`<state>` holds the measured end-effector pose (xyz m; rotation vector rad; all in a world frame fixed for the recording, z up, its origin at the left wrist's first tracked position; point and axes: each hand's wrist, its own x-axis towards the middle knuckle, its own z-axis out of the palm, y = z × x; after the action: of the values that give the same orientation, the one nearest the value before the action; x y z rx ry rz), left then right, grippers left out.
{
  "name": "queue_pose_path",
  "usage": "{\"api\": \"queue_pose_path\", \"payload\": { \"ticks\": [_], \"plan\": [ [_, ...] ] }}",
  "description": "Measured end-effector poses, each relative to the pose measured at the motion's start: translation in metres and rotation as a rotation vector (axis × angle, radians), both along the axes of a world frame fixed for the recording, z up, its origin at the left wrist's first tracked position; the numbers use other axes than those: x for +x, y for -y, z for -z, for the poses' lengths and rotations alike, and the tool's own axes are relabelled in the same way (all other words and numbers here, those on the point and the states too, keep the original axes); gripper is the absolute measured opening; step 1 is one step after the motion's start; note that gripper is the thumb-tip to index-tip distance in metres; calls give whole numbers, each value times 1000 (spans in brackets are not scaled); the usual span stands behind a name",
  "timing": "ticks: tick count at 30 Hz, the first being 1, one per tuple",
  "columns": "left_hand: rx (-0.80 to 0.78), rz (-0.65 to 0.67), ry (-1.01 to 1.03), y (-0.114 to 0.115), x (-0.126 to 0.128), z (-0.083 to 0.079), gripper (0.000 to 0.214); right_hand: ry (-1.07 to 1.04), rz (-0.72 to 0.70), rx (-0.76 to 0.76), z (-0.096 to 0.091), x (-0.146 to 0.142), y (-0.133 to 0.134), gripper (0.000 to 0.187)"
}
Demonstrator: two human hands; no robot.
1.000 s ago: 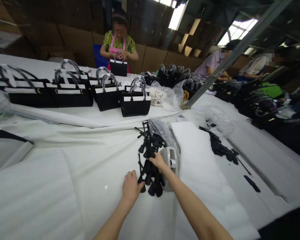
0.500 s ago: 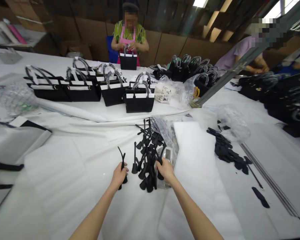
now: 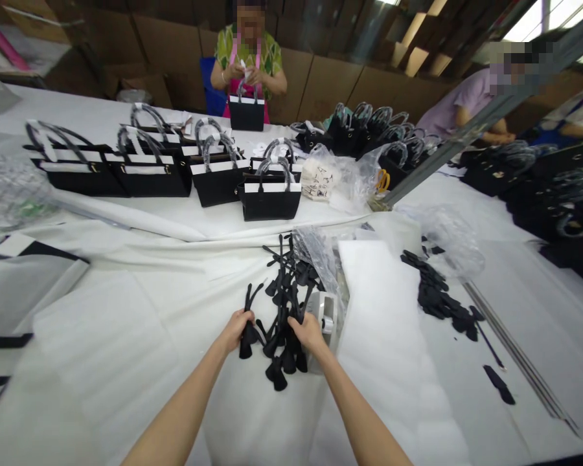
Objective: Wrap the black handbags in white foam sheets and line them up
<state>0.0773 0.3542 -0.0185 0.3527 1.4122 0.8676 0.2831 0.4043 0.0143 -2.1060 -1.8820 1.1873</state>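
Note:
A pile of black straps with flared ends lies on the white-covered table between my two hands. At the pile's left side, my left hand is closed around black straps, their thin ends pointing up and flared ends down. My right hand pinches black straps at the pile's right side, with its fingertips partly hidden among them. A grey-white device with a knob stands beside the right hand, partly covered by clear plastic.
Black handbags with wrapped handles stand across the table. White foam sheet lies right of the pile, and more black pieces lie beyond it. A slanted metal post rises at right. A co-worker handles a bag opposite.
My left hand has moved right with its straps to the pile's edge. My right hand has shifted slightly left, still gripping straps. The co-worker's hands have risen above the bag.

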Motion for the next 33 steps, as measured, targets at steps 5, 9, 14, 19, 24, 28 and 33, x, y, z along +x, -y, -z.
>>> {"api": "queue_pose_path", "payload": {
  "ticks": [5,9,14,19,24,28,33],
  "plan": [
    [29,-145,173,24,1,-2,41,-155,-168,100,-2,-29,1,27],
    [-1,-264,229,31,24,5,48,-142,-318,206,1,-46,-16,30],
    [-35,-391,226,26,12,23,41,-26,-305,325,-9,-28,-84,41],
    [-63,-404,265,26,5,34,41,439,-182,499,-11,1,-173,79],
    [-137,-478,279,26,10,42,34,715,-214,314,-4,54,-235,46],
    [-160,-514,387,27,4,47,33,863,-24,295,-19,130,-255,40],
    [-126,-491,451,31,2,64,33,869,-67,216,-22,190,-234,41]
  ]
}}
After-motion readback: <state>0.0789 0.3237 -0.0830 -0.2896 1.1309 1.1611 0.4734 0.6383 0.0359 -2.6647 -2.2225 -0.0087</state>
